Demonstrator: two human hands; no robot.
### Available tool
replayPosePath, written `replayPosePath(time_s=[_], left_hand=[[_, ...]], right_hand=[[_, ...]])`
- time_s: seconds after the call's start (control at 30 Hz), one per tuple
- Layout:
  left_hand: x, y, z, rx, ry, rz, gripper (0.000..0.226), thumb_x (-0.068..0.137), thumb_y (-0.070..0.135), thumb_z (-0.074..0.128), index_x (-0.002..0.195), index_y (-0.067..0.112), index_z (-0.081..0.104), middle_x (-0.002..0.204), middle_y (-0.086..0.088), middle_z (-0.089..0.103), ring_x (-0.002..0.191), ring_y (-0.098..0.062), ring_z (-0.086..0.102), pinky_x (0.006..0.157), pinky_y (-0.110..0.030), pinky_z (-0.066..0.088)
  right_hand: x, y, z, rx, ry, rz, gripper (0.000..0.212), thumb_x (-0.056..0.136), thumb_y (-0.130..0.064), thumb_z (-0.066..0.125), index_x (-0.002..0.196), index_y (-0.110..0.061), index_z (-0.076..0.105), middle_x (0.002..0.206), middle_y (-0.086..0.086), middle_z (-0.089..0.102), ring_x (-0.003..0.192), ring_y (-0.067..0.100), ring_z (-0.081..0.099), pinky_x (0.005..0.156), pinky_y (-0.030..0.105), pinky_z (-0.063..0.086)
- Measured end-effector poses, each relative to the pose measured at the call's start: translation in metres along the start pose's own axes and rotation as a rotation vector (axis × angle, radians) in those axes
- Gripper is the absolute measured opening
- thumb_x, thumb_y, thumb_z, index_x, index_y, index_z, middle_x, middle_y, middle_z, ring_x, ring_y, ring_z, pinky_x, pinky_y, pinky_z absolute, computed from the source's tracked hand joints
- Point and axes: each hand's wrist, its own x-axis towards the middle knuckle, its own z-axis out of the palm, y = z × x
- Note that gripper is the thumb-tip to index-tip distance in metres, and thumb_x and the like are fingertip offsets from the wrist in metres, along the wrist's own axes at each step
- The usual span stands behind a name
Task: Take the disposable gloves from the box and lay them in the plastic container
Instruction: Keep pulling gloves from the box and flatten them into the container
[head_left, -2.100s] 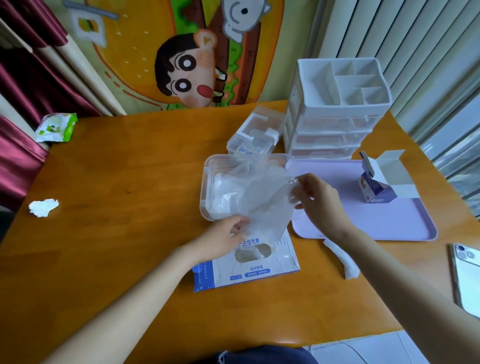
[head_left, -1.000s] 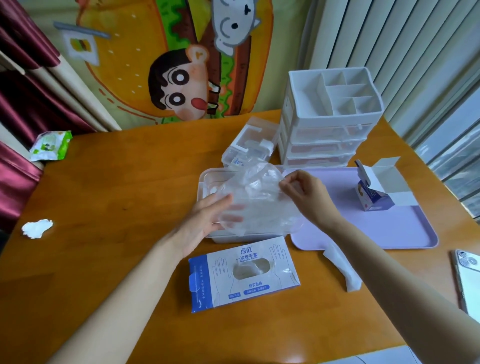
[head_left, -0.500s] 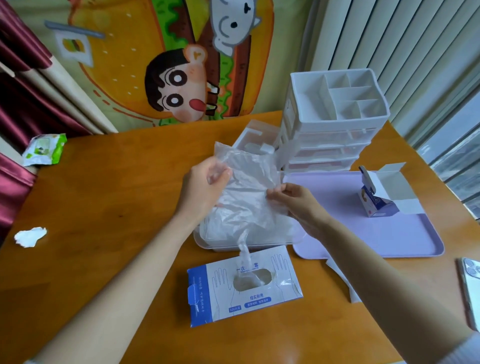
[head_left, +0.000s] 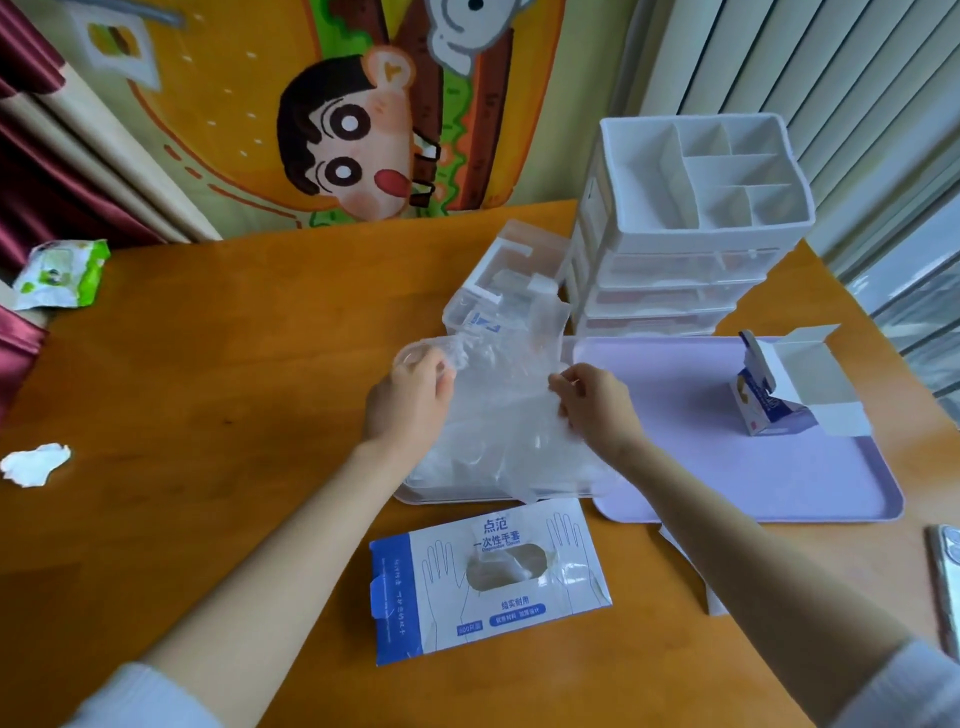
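Pinching the clear gloves (head_left: 501, 415) by their side edges with left grip (head_left: 410, 402) and right grip (head_left: 597, 408), dangling them over the plastic container (head_left: 441, 497) directly beneath, hovering apart from the box (head_left: 441, 587) nearer and the tray (head_left: 753, 517) rim rightward.

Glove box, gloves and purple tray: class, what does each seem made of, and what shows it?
Glove box: probably thin printed card, matt; torn opening, creased flap.
Gloves: thin clear plastic film, glossy; see-through and crinkled.
Purple tray: likely moulded plastic, smooth satin; even colour, rounded raised rim.
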Motion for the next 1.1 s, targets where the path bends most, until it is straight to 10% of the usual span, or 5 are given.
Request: replayPosePath(time_s=[0.3, 0.53, 0.77, 0.97, 1.1], left_hand=[[0.009, 0.000, 0.031, 0.577, -0.260, 0.220, 0.053, 0.093, -0.004, 0.042, 0.142, 0.007, 0.027, 0.115, -0.008, 0.064, 0.102, -0.025, 0.065, 0.080, -0.032, 0.049], [0.003, -0.002, 0.035, 0.493, -0.078, 0.242, 0.056, 0.054, -0.001, 0.078, 0.096, 0.009, 0.043, 0.091, -0.011, 0.059, 0.072, -0.020, 0.062, 0.052, -0.024, 0.044], [0.000, 0.001, 0.055, 0.371, -0.379, 0.389, 0.046, 0.089, 0.001, 0.051, 0.133, 0.012, 0.040, 0.129, -0.011, 0.042, 0.117, -0.025, 0.046, 0.097, -0.032, 0.039], [0.001, -0.004, 0.069, 0.481, -0.466, 0.353, 0.032, 0.096, 0.014, 0.041, 0.128, 0.010, 0.043, 0.128, -0.011, 0.043, 0.116, -0.026, 0.042, 0.096, -0.035, 0.035], [0.002, -0.006, 0.069, 0.551, -0.508, 0.379, 0.038, 0.097, 0.017, 0.041, 0.134, 0.008, 0.039, 0.135, -0.014, 0.039, 0.122, -0.026, 0.039, 0.100, -0.035, 0.034]], right_hand=[[0.019, 0.004, 0.032, -0.780, -0.063, -0.220, 0.031, 0.104, -0.027, 0.033, 0.115, -0.002, 0.048, 0.112, 0.016, 0.058, 0.096, 0.033, 0.060, 0.065, 0.030, 0.033], [0.023, 0.015, 0.042, -0.927, -0.088, -0.190, 0.018, 0.100, -0.010, 0.038, 0.112, -0.005, 0.050, 0.105, 0.009, 0.065, 0.096, 0.028, 0.064, 0.065, 0.027, 0.035], [0.013, 0.001, 0.038, -0.883, -0.062, -0.107, 0.021, 0.100, -0.024, 0.042, 0.111, -0.008, 0.048, 0.105, 0.008, 0.061, 0.097, 0.027, 0.060, 0.064, 0.028, 0.034], [-0.010, -0.010, 0.036, -0.537, 0.141, -0.936, 0.024, 0.064, 0.009, 0.066, 0.079, -0.009, 0.060, 0.078, 0.007, 0.056, 0.065, 0.024, 0.053, 0.057, 0.025, 0.034], [0.012, -0.011, 0.057, -0.772, -0.132, -0.840, 0.038, 0.070, 0.004, 0.071, 0.105, -0.008, 0.062, 0.100, 0.007, 0.061, 0.084, 0.021, 0.061, 0.063, 0.025, 0.048]])
